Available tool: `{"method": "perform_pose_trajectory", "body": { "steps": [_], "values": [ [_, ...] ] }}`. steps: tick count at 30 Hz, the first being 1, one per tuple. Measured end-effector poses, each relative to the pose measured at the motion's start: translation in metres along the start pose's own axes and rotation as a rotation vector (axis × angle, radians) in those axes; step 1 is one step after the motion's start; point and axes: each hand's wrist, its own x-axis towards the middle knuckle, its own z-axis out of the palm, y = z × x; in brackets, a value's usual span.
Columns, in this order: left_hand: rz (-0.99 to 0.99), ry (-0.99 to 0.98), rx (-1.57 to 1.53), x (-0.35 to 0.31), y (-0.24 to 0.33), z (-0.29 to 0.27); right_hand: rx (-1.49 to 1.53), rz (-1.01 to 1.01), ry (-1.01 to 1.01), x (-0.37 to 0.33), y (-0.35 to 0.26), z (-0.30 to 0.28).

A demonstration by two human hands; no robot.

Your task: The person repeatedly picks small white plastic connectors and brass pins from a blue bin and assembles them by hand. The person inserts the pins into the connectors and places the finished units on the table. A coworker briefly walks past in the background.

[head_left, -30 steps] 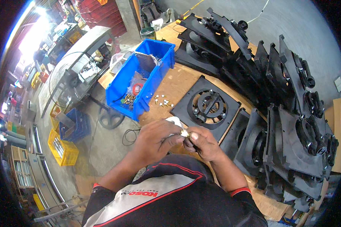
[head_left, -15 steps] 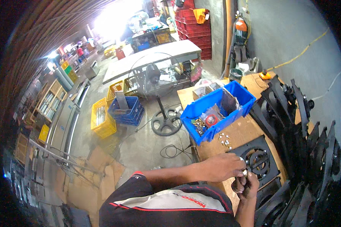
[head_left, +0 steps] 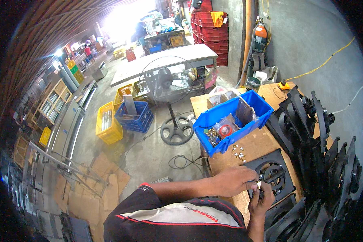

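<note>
My left hand (head_left: 234, 180) reaches across from the left, its fingers closed at the tips. Just below and to the right, my right hand (head_left: 262, 198) is closed too. Between the fingertips of both is a small shiny metal fitting (head_left: 258, 184), pale and brass-toned; its exact kind is too small to tell. Beyond the hands a flat black panel (head_left: 285, 156) with a round ringed opening lies on the wooden table (head_left: 220, 161). Several small white-and-brass pieces (head_left: 239, 153) are scattered beside it, near a blue bin (head_left: 224, 147) holding loose metal parts and plastic bags.
Black panels (head_left: 296, 113) lean in piles along the table's right side. A yellow tool (head_left: 284, 85) sits at its far end. Left of the table stand a pedestal fan (head_left: 172, 119), a blue crate (head_left: 135, 121) and a yellow crate (head_left: 110, 135). A cable (head_left: 181, 162) lies on the floor.
My hands stay together at the panel's near edge. The right hand has turned a little, thumb now raised, and the fitting shows more plainly between the fingertips. The view has shifted slightly.
</note>
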Motion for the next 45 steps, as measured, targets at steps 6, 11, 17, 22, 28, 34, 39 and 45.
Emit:
{"method": "perform_pose_trajectory", "body": {
  "steps": [6, 11, 17, 22, 28, 34, 39, 45],
  "values": [
    [0.004, -0.014, -0.035, -0.001, 0.003, -0.003, 0.012, 0.0, -0.039, 0.007, -0.009, -0.004],
    [0.021, 0.019, -0.038, -0.003, 0.004, -0.002, 0.041, 0.023, -0.036, 0.006, -0.009, -0.005],
    [0.003, 0.012, -0.001, -0.002, 0.003, 0.0, 0.111, 0.076, -0.067, 0.008, -0.012, -0.007],
    [0.047, 0.113, 0.024, -0.002, -0.001, 0.011, 0.651, 0.381, -0.042, 0.0, -0.012, 0.004],
    [0.01, 0.109, -0.085, -0.003, -0.009, 0.016, 0.935, 0.444, -0.195, -0.002, -0.01, 0.004],
    [0.052, 0.047, 0.02, -0.009, -0.009, 0.01, 0.95, 0.472, -0.303, -0.001, -0.008, -0.002],
    [0.145, -0.004, 0.14, -0.01, -0.005, 0.009, 1.147, 0.62, -0.314, -0.002, -0.014, -0.01],
    [0.167, -0.091, 0.17, -0.006, -0.006, -0.01, 1.229, 0.746, -0.393, 0.004, -0.013, -0.007]
  ]
}}
